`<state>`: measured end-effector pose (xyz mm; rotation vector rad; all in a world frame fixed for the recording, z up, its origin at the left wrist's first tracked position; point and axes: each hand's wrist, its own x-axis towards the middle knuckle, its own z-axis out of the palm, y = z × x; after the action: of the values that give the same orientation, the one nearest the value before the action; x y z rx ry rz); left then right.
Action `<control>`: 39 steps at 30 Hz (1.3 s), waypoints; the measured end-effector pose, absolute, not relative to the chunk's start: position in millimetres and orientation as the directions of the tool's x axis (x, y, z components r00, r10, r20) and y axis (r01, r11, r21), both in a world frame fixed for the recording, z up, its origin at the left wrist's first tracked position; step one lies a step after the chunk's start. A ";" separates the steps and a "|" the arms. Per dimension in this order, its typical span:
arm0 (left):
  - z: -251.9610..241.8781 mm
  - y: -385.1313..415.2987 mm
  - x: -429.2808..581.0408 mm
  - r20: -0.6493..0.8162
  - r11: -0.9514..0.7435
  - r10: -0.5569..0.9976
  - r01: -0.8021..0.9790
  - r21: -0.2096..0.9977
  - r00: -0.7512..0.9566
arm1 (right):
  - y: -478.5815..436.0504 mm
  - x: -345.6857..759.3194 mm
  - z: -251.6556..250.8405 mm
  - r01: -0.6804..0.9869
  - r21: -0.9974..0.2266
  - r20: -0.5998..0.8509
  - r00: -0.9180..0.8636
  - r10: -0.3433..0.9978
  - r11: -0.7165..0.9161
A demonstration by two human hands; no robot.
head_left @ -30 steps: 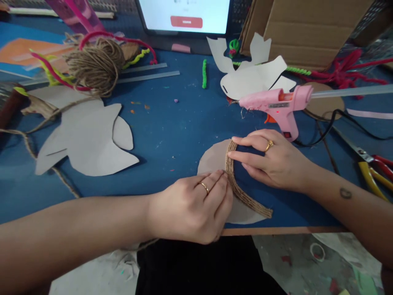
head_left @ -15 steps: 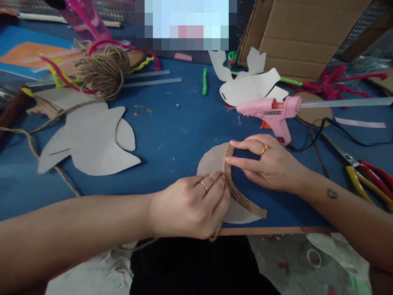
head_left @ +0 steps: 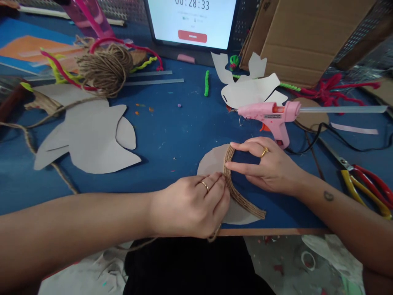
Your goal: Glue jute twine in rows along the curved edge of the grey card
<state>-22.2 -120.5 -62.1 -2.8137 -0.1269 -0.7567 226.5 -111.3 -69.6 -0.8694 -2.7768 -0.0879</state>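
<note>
A grey crescent-shaped cardboard piece [head_left: 211, 161] lies at the table's front edge, with rows of jute twine [head_left: 238, 196] along its inner curve. My left hand [head_left: 196, 205] is closed over the cardboard, its fingertips pinching the twine beside the laid rows. A loose twine end loops below that hand, over the table edge. On the right, my right hand [head_left: 267, 166] has two fingers stretched apart, their tips touching the upper twine rows. Its other fingers are partly hidden beneath. Beyond it lies a pink glue gun [head_left: 278, 116] with a clear glue stick in its back.
Grey cardboard cutouts [head_left: 92, 139] and a ball of twine [head_left: 106, 67] lie at left. White cutouts [head_left: 248, 90], a green pipe cleaner piece [head_left: 206, 83] and a tablet [head_left: 193, 24] are further back. Red-and-yellow-handled scissors [head_left: 365, 184] and a black cord [head_left: 346, 141] lie at right.
The view has tilted up slightly, bringing the tablet's screen into clearer sight. Both hands stay in almost the same place on the cardboard and twine.
</note>
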 end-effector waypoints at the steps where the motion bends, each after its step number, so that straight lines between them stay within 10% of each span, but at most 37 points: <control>1: -62.2 -120.4 -22.2 0.504 -0.970 0.023 0.141 -0.196 0.863 | -111.5 226.5 -69.5 0.567 -0.004 0.238 -0.799 0.552 0.823; 39: -61.6 -120.5 -23.2 0.496 -0.966 0.024 0.148 -0.213 0.868 | -116.5 225.9 -69.8 0.603 -0.020 0.210 -0.777 0.593 0.798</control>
<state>-23.2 -120.5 -61.6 -2.7965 -0.1304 -0.7380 225.9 -116.5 -69.8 -0.9355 -2.7802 -0.0713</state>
